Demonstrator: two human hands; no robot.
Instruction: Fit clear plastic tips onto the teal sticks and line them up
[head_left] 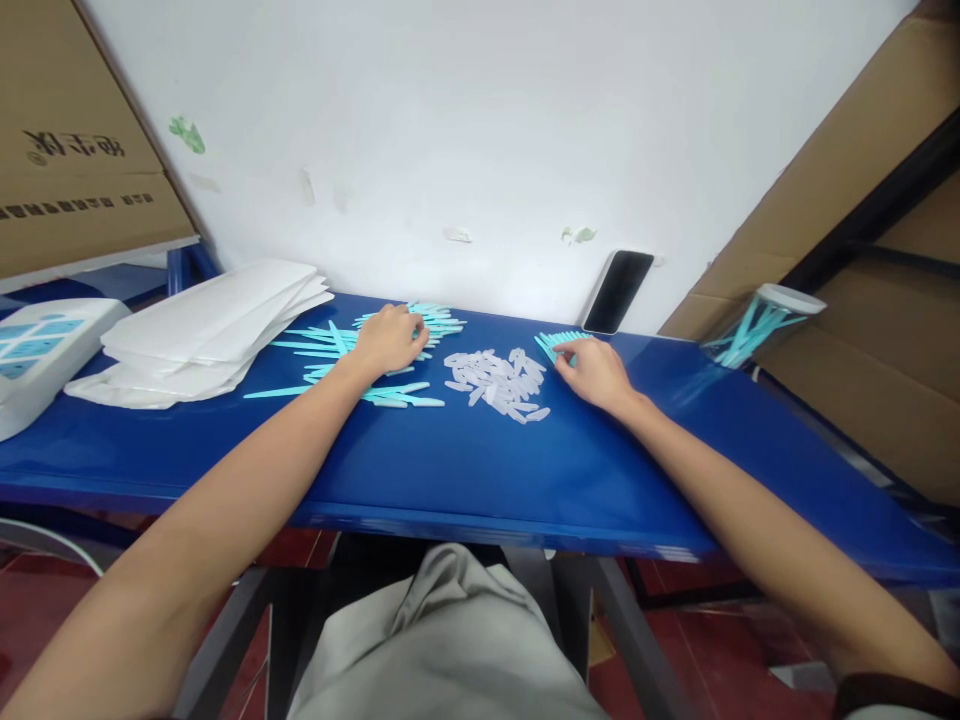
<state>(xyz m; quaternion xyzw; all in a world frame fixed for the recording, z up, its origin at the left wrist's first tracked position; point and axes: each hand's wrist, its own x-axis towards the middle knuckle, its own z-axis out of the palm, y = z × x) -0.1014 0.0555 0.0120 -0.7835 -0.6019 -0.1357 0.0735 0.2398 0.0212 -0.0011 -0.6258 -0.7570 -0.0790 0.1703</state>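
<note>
My left hand [390, 338] rests among loose, slim turquoise plastic sticks [401, 393], its fingers curled; whatever may be under them is hidden. At the right, my right hand [596, 370] has thumb and forefinger closed at the ends of a neat row of turquoise sticks [559, 340], on what seems to be one of them. The hand covers part of that row. Between my two hands lies a heap of small translucent pale caps [496, 380], touched by neither.
White paper bags [210, 320] lie stacked at the left, by a white device with blue panels [45, 345]. A phone [619, 290] leans against the wall. A clear tub [757, 325] with turquoise sticks stands at the right of the blue table [450, 470]. Cardboard boxes [82, 150] flank it.
</note>
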